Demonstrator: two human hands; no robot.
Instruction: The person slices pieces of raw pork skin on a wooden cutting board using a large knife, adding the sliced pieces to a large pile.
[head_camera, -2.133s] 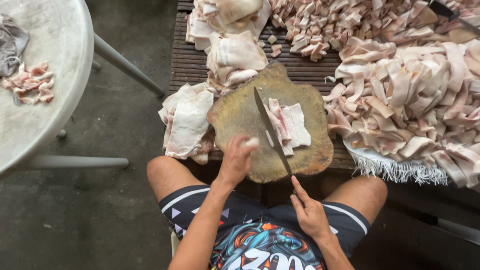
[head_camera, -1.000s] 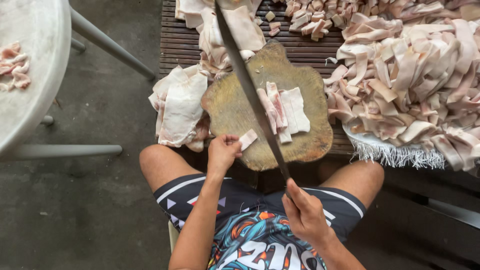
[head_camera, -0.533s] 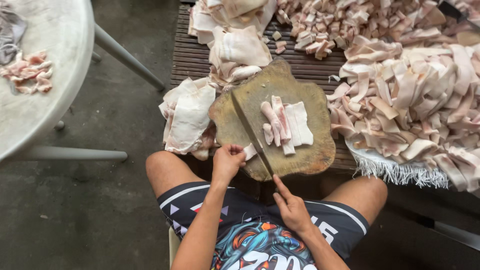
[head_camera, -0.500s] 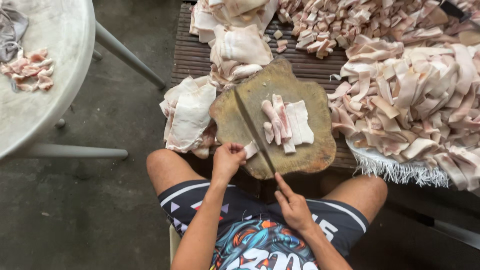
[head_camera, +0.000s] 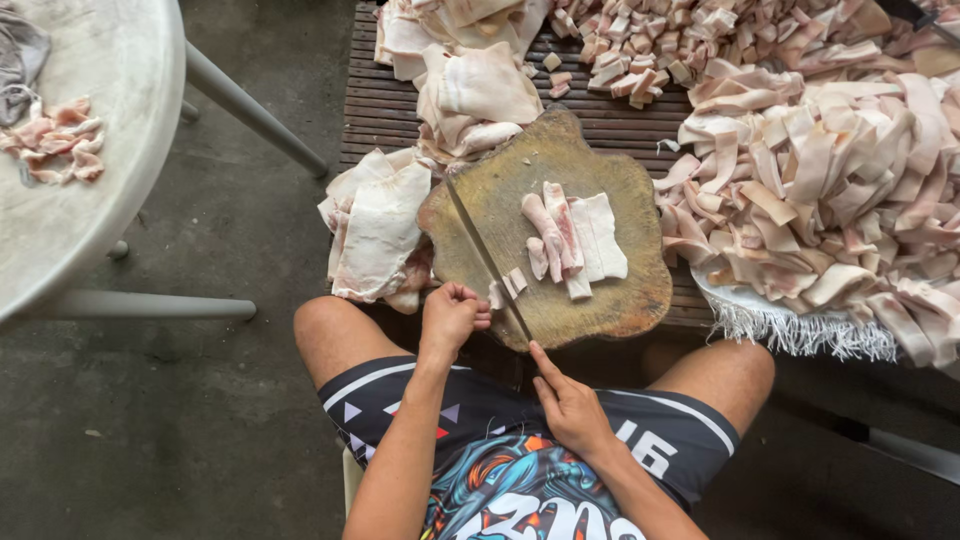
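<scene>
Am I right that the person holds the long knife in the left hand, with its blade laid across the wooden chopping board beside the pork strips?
Not quite: the head view shows the right hand holding the knife. The left hand rests at the chopping board's edge. The blade does lie across the board beside the pork strips.

long knife (head_camera: 487, 260) and small pale meat pieces (head_camera: 508, 287) on a worn wooden cutting board (head_camera: 590, 180).

the knife is laid flat-edged across the near left part of the board, its thin blade running diagonally from the board's upper left down toward the near edge, where the handle end is gripped. two or three small pinkish-white pieces are seen just beside the blade near the board's front edge. a short stack of longer pale strips (head_camera: 572, 233) is lain at the board's middle, well within its scalloped, stained rim.
</scene>
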